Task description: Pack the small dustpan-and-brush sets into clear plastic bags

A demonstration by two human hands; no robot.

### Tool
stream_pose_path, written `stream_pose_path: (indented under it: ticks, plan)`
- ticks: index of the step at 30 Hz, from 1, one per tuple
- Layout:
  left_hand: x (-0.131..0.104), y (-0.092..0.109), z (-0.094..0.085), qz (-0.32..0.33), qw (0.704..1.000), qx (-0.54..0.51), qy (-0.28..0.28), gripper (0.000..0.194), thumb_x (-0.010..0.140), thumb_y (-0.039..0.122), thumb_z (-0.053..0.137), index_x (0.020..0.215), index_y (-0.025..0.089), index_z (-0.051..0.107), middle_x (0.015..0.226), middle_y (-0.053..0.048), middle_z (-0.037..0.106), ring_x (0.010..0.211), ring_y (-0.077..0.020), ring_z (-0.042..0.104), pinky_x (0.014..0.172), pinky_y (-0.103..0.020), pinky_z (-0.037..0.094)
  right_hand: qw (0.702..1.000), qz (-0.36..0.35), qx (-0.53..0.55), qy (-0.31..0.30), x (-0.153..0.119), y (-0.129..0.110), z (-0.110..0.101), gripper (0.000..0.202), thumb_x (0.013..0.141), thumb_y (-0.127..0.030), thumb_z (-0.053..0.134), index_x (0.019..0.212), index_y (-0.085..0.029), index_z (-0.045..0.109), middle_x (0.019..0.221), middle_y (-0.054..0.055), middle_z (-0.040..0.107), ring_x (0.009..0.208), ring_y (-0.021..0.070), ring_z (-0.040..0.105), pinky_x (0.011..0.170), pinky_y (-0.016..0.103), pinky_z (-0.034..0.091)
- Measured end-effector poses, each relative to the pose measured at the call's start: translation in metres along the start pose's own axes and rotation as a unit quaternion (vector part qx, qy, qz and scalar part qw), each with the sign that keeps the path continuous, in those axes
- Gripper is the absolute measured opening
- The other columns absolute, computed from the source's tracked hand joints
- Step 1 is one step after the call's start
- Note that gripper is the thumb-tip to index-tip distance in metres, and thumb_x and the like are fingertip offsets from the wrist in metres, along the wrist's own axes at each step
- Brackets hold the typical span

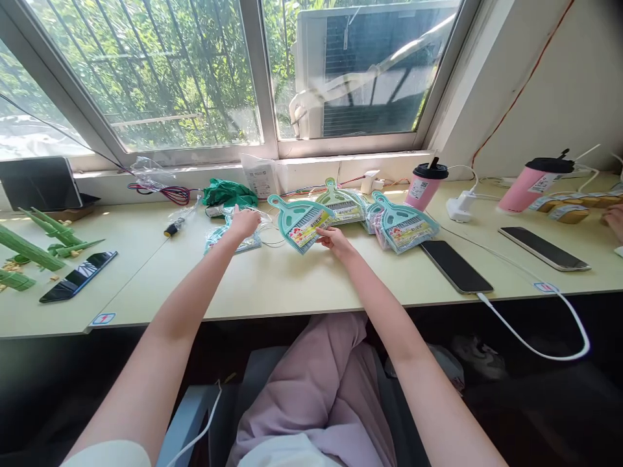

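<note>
My right hand grips the lower right corner of a teal mini dustpan-and-brush set, raised a little off the table with its handle to the upper left. A printed yellow label crosses its front. Farther left, my left hand is closed over a small pile of plastic-wrapped teal packs; what its fingers grip is hidden. Behind the held set lies a light green dustpan set. To the right, several wrapped sets are stacked, a teal dustpan set on top.
Green crumpled plastic and a clear bag lie by the sill. A pink cup, a charger and a cabled phone stand right. Another phone lies left. Another person's hand shows at the far right.
</note>
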State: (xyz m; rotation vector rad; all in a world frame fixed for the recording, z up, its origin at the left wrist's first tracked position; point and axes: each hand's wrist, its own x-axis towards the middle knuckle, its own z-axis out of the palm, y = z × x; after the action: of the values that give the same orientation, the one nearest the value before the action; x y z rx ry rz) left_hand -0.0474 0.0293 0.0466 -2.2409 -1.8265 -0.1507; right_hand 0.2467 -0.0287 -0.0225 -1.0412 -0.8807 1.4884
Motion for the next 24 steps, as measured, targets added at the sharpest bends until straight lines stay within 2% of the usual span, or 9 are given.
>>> stream_pose_path:
  ticks: [3, 6, 8, 11, 14, 16, 19, 22, 24]
  plan:
    - [-0.001, -0.005, 0.001, 0.009, 0.999, 0.031, 0.031, 0.031, 0.093, 0.017, 0.049, 0.076, 0.016, 0.076, 0.086, -0.015, 0.077, 0.095, -0.0305, 0.071, 0.122, -0.063, 0.024, 0.999, 0.014, -0.032, -0.035, 0.001, 0.002, 0.000, 0.008, 0.085, -0.010, 0.080, 0.081, -0.014, 0.075, 0.079, 0.006, 0.080, 0.058, 0.0126, 0.070, 0.054, 0.022, 0.046]
    - [-0.002, -0.012, 0.000, -0.016, 0.997, 0.023, 0.075, 0.041, 0.098, 0.021, 0.042, 0.081, 0.014, 0.078, 0.087, -0.019, 0.077, 0.094, -0.0313, 0.071, 0.115, -0.056, 0.037, 0.996, 0.028, -0.060, -0.058, 0.004, 0.005, 0.000, 0.007, 0.084, -0.009, 0.079, 0.080, -0.013, 0.076, 0.076, 0.007, 0.079, 0.056, 0.0126, 0.069, 0.050, 0.020, 0.045]
    - [-0.002, -0.013, 0.001, -0.027, 0.993, -0.010, 0.111, 0.043, 0.101, 0.024, 0.041, 0.088, 0.013, 0.080, 0.091, -0.020, 0.078, 0.097, -0.0327, 0.072, 0.115, -0.055, 0.039, 0.996, 0.030, -0.063, -0.053, 0.005, 0.006, 0.000, 0.008, 0.081, -0.010, 0.082, 0.079, -0.013, 0.076, 0.074, 0.007, 0.079, 0.055, 0.0128, 0.069, 0.049, 0.020, 0.046]
    - [-0.002, -0.007, 0.002, -0.011, 0.981, -0.095, 0.168, 0.037, 0.101, 0.024, 0.046, 0.101, 0.016, 0.082, 0.106, -0.018, 0.080, 0.111, -0.0341, 0.072, 0.124, -0.058, 0.031, 0.998, 0.016, -0.045, -0.039, 0.006, 0.007, 0.000, 0.014, 0.076, -0.013, 0.088, 0.078, -0.014, 0.075, 0.078, 0.007, 0.079, 0.057, 0.0133, 0.071, 0.052, 0.020, 0.047]
    - [-0.001, 0.008, 0.001, 0.022, 0.959, -0.177, 0.220, 0.032, 0.100, 0.022, 0.051, 0.112, 0.020, 0.080, 0.133, -0.015, 0.074, 0.132, -0.0345, 0.064, 0.128, -0.060, 0.028, 0.998, -0.009, -0.023, -0.049, 0.006, 0.008, 0.000, 0.017, 0.073, -0.018, 0.091, 0.077, -0.015, 0.075, 0.081, 0.007, 0.080, 0.061, 0.0140, 0.072, 0.056, 0.021, 0.048]
    - [0.002, 0.019, -0.002, 0.066, 0.945, -0.205, 0.245, 0.032, 0.100, 0.022, 0.052, 0.116, 0.023, 0.079, 0.149, -0.013, 0.064, 0.145, -0.0333, 0.055, 0.128, -0.060, 0.031, 0.998, -0.017, -0.023, -0.063, 0.006, 0.008, 0.000, 0.019, 0.071, -0.022, 0.093, 0.077, -0.016, 0.076, 0.080, 0.007, 0.080, 0.062, 0.0144, 0.071, 0.058, 0.023, 0.049]
    - [0.005, 0.036, -0.006, 0.163, 0.926, -0.214, 0.264, 0.033, 0.102, 0.024, 0.050, 0.120, 0.026, 0.077, 0.160, -0.010, 0.053, 0.152, -0.0306, 0.047, 0.129, -0.062, 0.029, 0.997, -0.030, -0.023, -0.067, 0.008, 0.008, 0.000, 0.025, 0.066, -0.027, 0.096, 0.078, -0.017, 0.077, 0.080, 0.006, 0.079, 0.062, 0.0155, 0.070, 0.063, 0.026, 0.049]
    - [0.003, 0.048, -0.006, 0.240, 0.909, -0.220, 0.260, 0.035, 0.104, 0.030, 0.051, 0.131, 0.031, 0.073, 0.165, -0.008, 0.047, 0.157, -0.0296, 0.039, 0.132, -0.063, 0.016, 0.998, -0.047, -0.003, -0.038, 0.010, 0.008, 0.001, 0.029, 0.061, -0.030, 0.097, 0.077, -0.018, 0.076, 0.082, 0.006, 0.079, 0.063, 0.0172, 0.070, 0.067, 0.030, 0.050]
    - [-0.002, 0.054, -0.002, 0.230, 0.901, -0.248, 0.271, 0.045, 0.101, 0.040, 0.058, 0.145, 0.032, 0.064, 0.169, -0.010, 0.042, 0.163, -0.0314, 0.024, 0.133, -0.063, 0.005, 0.998, -0.057, 0.011, -0.024, 0.010, 0.007, 0.001, 0.032, 0.057, -0.033, 0.097, 0.076, -0.018, 0.075, 0.083, 0.006, 0.079, 0.065, 0.0182, 0.070, 0.068, 0.031, 0.050]
